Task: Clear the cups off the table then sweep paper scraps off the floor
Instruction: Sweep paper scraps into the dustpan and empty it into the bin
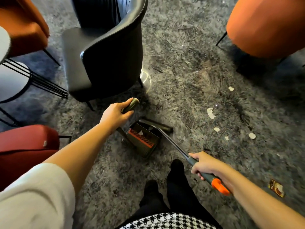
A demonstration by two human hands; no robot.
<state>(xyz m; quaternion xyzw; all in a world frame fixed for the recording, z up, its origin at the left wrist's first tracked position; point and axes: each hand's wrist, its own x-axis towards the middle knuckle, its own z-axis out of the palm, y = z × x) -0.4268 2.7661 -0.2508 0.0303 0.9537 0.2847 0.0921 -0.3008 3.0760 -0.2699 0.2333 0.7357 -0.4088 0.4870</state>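
Rightward, scraps (211, 113) dot open carpet (181, 63); chair (115, 52) near dustpan (145, 147).

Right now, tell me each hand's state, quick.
Left hand: closed, gripping the dustpan handle.
Right hand: closed, gripping the broom handle.

Shaggy grey carpet (189, 66); glossy leather-like black chair (113, 52); torn paper scraps (211, 113) (matt white); metal broom handle (173, 142).
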